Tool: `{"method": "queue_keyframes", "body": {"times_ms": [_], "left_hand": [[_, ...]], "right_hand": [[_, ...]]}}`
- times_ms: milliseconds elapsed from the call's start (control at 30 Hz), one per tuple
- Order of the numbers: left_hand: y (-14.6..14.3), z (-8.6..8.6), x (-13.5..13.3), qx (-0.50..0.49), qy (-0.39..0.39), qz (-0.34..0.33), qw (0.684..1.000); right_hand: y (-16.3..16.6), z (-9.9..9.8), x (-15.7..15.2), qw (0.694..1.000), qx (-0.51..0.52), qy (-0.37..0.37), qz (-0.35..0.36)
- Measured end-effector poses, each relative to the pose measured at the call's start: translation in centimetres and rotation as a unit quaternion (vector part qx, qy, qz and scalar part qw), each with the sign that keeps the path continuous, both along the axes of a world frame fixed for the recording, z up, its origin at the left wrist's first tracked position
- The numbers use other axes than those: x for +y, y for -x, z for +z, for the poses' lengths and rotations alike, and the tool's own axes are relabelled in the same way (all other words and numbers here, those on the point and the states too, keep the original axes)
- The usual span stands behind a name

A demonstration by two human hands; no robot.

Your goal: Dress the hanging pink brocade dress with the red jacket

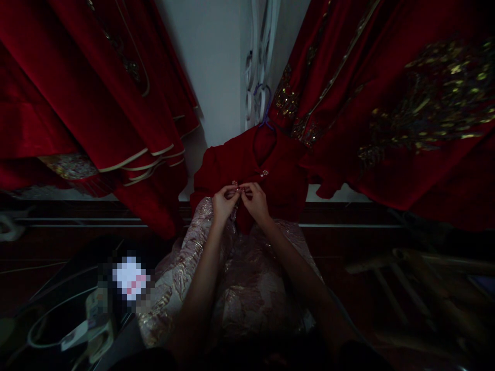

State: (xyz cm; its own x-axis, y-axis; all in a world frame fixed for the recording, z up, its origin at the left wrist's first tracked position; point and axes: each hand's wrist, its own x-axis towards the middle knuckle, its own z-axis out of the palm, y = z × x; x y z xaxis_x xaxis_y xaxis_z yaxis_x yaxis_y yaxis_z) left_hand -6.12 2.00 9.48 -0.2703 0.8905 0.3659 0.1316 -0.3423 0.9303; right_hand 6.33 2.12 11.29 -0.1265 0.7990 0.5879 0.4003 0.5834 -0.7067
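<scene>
A red garment point(228, 159) with a collar hangs on a purple hanger point(266, 108) in front of me. A small beaded flower ornament point(265, 173) sits below its neckline. Lower down, my left hand point(225, 203) and my right hand point(255, 202) meet at the front, fingertips almost touching. Both are closed in a pinch on a small beaded fastening point(238, 189), mostly hidden by the fingers. Another beaded ornament point(234, 183) shows just above my left fingers. Pale pink brocade fabric point(247, 288) with a metallic sheen spreads beneath my forearms.
Red drapery with pale piping point(127, 103) hangs on the left; red cloth with gold sequins point(436, 98) hangs on the right. White scrollwork point(261, 51) stands by the wall. At lower left is a dark surface with a pixelated bright patch point(131, 278). A wooden frame point(417, 278) stands lower right.
</scene>
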Motion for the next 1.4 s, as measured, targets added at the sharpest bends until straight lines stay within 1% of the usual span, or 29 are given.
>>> {"method": "queue_keyframes", "body": {"times_ms": [233,467,667,733,800,933,1000,1067,1167,1233,1333,1400], "left_hand": [[0.0,0.0,0.0,0.000,0.001,-0.003,1.000],[0.0,0.0,0.1,0.008,0.001,0.014,1.000],[0.0,0.1,0.1,-0.006,-0.006,0.003,1.000],[0.0,0.1,0.1,-0.016,-0.005,0.005,1.000],[-0.2,0.1,0.1,-0.023,-0.005,0.012,1.000],[-0.8,-0.1,0.2,-0.079,0.009,0.010,0.997],[-1.0,-0.2,0.3,-0.115,0.027,-0.006,0.993],[-1.1,-0.4,0.4,-0.144,0.062,-0.030,0.987],[-1.2,-1.0,0.5,-0.140,0.122,-0.074,0.980],[-1.5,-1.6,0.4,-0.090,0.138,-0.121,0.979],[-2.2,-2.7,0.2,0.032,0.129,-0.194,0.972],[-2.6,-3.3,0.0,0.088,0.121,-0.217,0.965]], "right_hand": [[-0.1,0.3,-0.1,1.000,-0.020,0.004,-0.008],[-0.1,0.4,-0.2,1.000,-0.028,0.005,-0.014],[-0.4,0.2,0.0,1.000,0.004,0.017,-0.008],[-0.7,-0.2,0.1,0.999,0.008,0.035,-0.011],[-1.4,-0.7,0.0,0.998,-0.014,0.056,-0.001],[-4.1,-3.1,-0.9,0.992,-0.077,0.098,0.017],[-6.0,-4.6,-1.3,0.989,-0.096,0.115,0.012],[-7.9,-5.9,-1.4,0.986,-0.116,0.121,0.022],[-9.3,-6.6,-1.0,0.984,-0.109,0.138,0.022],[-9.1,-6.5,-0.7,0.985,-0.080,0.147,0.033],[-7.8,-6.1,-0.6,0.984,-0.041,0.160,0.065],[-7.1,-6.0,-0.7,0.985,-0.023,0.163,0.053]]}}
